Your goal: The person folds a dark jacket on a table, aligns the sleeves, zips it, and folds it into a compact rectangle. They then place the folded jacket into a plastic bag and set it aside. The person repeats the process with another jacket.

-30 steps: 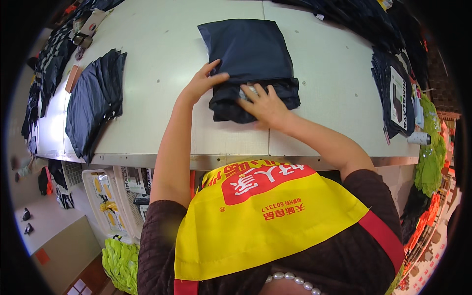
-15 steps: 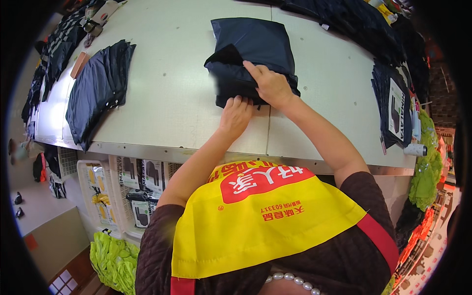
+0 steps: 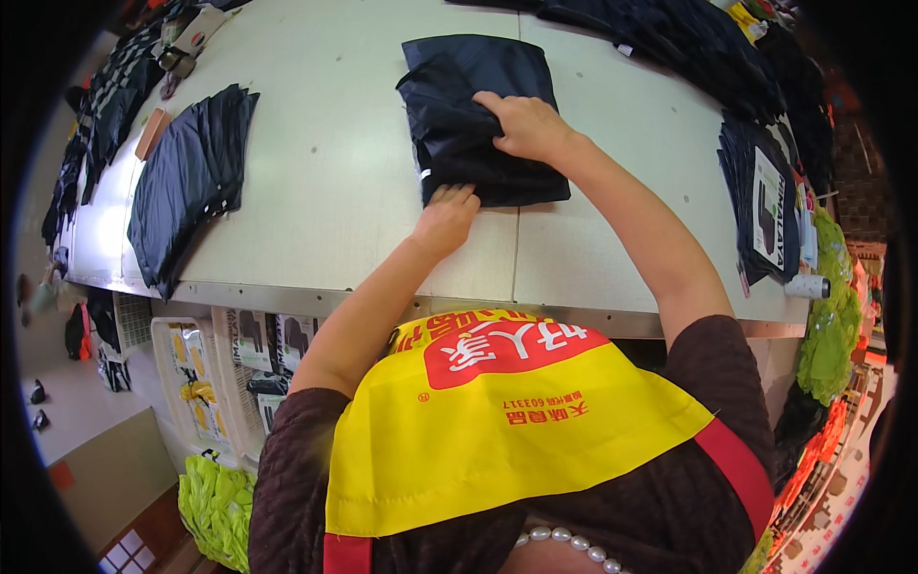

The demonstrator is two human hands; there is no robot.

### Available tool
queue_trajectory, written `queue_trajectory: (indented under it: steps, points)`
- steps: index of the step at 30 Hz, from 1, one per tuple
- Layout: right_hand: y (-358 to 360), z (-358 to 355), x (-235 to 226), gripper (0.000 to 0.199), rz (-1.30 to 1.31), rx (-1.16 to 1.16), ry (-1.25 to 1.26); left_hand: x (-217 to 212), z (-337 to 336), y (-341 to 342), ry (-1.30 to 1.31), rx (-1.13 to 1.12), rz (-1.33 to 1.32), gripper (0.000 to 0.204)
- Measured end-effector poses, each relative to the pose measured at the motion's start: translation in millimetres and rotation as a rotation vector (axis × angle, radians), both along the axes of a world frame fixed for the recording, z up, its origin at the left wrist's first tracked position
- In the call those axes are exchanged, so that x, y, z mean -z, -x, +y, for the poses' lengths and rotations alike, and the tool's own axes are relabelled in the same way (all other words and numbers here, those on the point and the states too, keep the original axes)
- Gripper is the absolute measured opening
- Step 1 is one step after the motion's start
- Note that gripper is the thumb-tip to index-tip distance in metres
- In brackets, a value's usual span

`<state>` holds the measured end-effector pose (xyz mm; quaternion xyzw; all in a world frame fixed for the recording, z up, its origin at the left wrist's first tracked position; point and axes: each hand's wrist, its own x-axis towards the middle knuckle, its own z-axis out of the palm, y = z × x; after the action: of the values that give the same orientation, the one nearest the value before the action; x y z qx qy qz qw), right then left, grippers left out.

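Pressing down on a folded dark garment, the right hand lies flat with fingers curled over its top fold, apparently pinning the layers so they stay stacked. The left hand touches the garment's near edge, fingers bunched and narrow, as if tucking it. It sits mid-way across the pale work table, apart from a fanned stack of dark pieces.

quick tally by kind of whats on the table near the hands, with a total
Folded dark garment under both hands: 1
Dark garment stack at left: 1
Dark stack with a card at right: 1
White roll at the right edge: 1
Hands, left and right: 2
Total: 6
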<state>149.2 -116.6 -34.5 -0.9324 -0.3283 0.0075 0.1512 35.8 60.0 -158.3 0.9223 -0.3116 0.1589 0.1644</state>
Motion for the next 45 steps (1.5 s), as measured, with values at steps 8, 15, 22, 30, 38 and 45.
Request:
queue_trajectory:
  steps: [8, 15, 22, 30, 38, 45]
  points:
    - [22.0, 26.9, 11.0, 0.075, 0.017, 0.142, 0.036, -27.0, -11.3, -16.2, -0.208, -0.322, 0.212, 0.020]
    - [22.7, 30.6, 6.4, 0.076, 0.044, 0.165, 0.061, -5.4, -9.9, -24.0, -0.295, -0.355, 0.148, 0.021]
    - [35.9, 21.0, 19.5, 0.083, -0.339, -0.297, -0.086, -38.0, -1.3, -19.3, -0.224, -0.240, 0.151, 0.015]
    - [64.5, 24.2, 48.9, 0.065, -0.156, -0.440, 0.018, -69.5, 39.8, 13.2, -0.497, -0.191, 0.389, 0.011]
    - [72.4, 54.8, 31.1, 0.029, 0.024, -0.488, 0.378, -113.6, 43.9, 24.9, -0.387, -0.054, 0.208, 0.007]
    - [53.4, 30.8, 29.1, 0.035, 0.531, -0.310, -0.404, -92.2, 30.8, 28.6, -0.118, -0.070, 0.315, 0.016]
